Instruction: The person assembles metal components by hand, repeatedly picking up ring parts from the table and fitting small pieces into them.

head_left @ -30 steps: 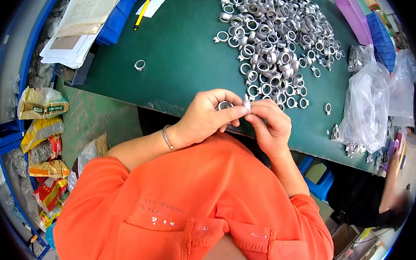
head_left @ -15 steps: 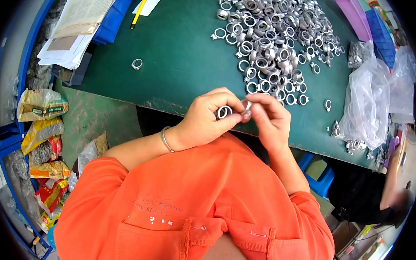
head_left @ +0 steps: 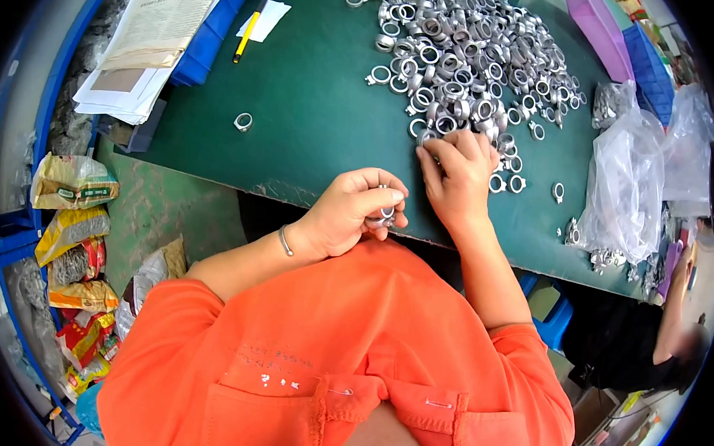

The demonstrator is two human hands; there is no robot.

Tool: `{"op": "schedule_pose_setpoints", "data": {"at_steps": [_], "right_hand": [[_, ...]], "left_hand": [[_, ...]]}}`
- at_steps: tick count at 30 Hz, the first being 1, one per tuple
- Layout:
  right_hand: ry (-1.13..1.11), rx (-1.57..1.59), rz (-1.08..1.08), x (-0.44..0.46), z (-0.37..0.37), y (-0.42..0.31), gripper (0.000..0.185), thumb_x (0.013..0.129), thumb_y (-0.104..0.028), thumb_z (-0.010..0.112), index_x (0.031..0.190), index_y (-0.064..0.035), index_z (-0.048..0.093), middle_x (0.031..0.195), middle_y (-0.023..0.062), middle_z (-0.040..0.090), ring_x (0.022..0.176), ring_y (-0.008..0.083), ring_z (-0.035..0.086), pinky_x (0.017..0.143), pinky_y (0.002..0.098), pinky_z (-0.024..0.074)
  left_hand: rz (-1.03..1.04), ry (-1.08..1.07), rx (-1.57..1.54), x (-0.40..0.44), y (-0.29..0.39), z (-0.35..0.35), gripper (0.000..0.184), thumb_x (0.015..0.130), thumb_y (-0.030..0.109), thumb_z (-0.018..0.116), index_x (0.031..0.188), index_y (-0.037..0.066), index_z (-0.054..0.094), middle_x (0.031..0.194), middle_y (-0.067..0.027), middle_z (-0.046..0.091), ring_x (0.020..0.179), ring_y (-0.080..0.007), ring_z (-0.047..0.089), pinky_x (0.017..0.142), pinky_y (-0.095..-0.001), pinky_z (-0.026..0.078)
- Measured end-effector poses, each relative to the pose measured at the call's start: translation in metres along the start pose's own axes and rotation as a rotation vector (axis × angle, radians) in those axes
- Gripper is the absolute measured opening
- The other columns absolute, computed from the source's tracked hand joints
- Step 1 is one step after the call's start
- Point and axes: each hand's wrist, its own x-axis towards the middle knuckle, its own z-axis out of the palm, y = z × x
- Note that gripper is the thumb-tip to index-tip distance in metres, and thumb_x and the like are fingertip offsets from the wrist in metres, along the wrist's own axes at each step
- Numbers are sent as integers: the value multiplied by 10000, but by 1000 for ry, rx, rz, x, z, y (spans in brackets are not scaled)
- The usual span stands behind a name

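Several small grey metal rings, each with a little lug on its side, lie in a big heap (head_left: 470,64) on the green table (head_left: 310,104). My left hand (head_left: 352,211) is closed around metal rings (head_left: 385,215) in front of my body, just off the table edge; its fingers cover part of them. At the near edge of the heap, my right hand (head_left: 459,177) has curled fingers, with the tips on a metal ring (head_left: 427,136). One separate ring (head_left: 243,121) lies off to the left on the table.
A yellow marker (head_left: 248,36) and papers (head_left: 150,40) on a blue bin (head_left: 210,41) are at the left. Clear plastic bags (head_left: 625,177) and a purple bin (head_left: 597,25) stand at the right. A co-worker's arm (head_left: 675,307) shows at lower right.
My hands were together at the table edge, handling a ring. Now they are apart: the right hand has moved forward to the heap, and the left has lowered slightly with rings in it.
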Motion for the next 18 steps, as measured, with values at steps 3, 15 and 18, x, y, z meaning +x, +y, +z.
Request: {"op": "schedule_pose_setpoints", "data": {"at_steps": [3, 15, 18], "right_hand": [[-41, 508, 192, -10, -8, -7, 94, 711, -49, 699, 777, -71, 636, 737, 35, 546, 683, 201, 474, 618, 314, 374], [-151, 1073, 367, -37, -16, -18, 97, 790, 28, 634, 884, 7, 631, 833, 81, 646, 725, 124, 575, 631, 234, 450], [-82, 1158, 358, -38, -14, -21, 116, 786, 50, 635, 899, 28, 616, 952, 128, 634, 845, 162, 603, 729, 264, 493]], "left_hand": [[100, 46, 110, -1, 2, -1, 94, 870, 117, 567, 889, 25, 567, 766, -64, 589, 663, -120, 594, 501, -216, 463], [553, 76, 545, -2, 7, 9, 47, 822, 31, 624, 865, 12, 620, 866, -42, 569, 606, -83, 523, 520, -187, 427], [915, -39, 857, 5, 3, 0, 54, 814, 12, 625, 867, 4, 618, 891, -38, 571, 612, -67, 524, 531, -183, 426]]}}
